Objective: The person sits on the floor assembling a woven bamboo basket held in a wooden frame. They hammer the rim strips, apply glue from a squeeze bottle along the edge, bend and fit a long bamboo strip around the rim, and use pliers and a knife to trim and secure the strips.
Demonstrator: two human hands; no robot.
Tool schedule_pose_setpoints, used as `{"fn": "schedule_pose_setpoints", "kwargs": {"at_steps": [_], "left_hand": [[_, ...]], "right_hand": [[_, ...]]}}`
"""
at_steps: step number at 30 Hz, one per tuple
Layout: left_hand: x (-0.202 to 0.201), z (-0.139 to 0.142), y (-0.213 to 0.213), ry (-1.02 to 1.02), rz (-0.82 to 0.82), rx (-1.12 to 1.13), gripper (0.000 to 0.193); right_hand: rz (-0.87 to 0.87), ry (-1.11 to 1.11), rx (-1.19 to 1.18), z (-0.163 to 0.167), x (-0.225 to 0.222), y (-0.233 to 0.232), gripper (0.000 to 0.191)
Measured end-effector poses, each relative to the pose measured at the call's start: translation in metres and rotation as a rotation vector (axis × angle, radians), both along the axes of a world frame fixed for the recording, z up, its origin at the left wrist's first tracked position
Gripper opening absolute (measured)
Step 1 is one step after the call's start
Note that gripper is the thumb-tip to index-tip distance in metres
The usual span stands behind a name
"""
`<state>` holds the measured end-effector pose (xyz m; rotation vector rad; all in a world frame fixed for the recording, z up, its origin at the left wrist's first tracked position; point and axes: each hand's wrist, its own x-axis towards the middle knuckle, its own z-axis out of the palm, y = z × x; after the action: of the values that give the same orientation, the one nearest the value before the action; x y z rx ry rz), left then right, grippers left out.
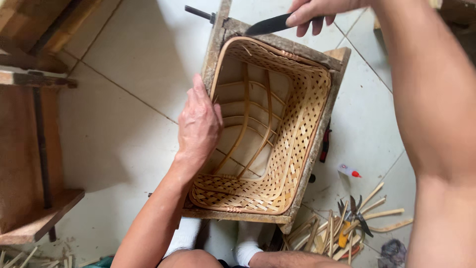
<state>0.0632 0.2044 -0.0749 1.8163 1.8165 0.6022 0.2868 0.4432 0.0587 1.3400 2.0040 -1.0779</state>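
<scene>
A woven bamboo basket [297, 134], rectangular and open at its base, sits inside a rough wooden frame [317, 164]. My left hand [199, 124] rests flat on the basket's left rim, fingers together, pressing it against the frame. My right hand [310, 12] is at the top edge of the view, gripping a dark-bladed knife [267, 25]. The blade points left, and its tip lies over the frame's far top corner next to the basket rim.
Tiled floor [134, 74] lies under everything. A wooden bench [29, 149] stands at the left. Bamboo strips [337, 231], pruning shears [354, 218] and a small glue bottle [348, 171] lie at the lower right. My white-socked feet [243, 245] are below the frame.
</scene>
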Motion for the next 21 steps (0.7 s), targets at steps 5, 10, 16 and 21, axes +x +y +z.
{"fn": "schedule_pose_setpoints", "kwargs": {"at_steps": [5, 10, 16, 21], "left_hand": [[-0.001, 0.004, 0.000, -0.007, -0.022, 0.000, 0.077], [-0.007, 0.012, 0.008, -0.130, -0.123, 0.150, 0.108], [0.049, 0.017, 0.096, 0.153, -0.445, 0.318, 0.103], [0.105, 0.012, 0.167, 0.655, -0.712, 0.500, 0.043]], "right_hand": [[-0.046, -0.082, 0.564, 0.035, 0.084, -0.096, 0.021], [-0.295, -0.313, 0.552, 0.035, 0.139, -0.151, 0.020], [-0.136, -0.272, 0.654, 0.027, 0.154, -0.158, 0.019], [0.031, -0.357, 0.653, 0.018, 0.155, -0.145, 0.019]]}}
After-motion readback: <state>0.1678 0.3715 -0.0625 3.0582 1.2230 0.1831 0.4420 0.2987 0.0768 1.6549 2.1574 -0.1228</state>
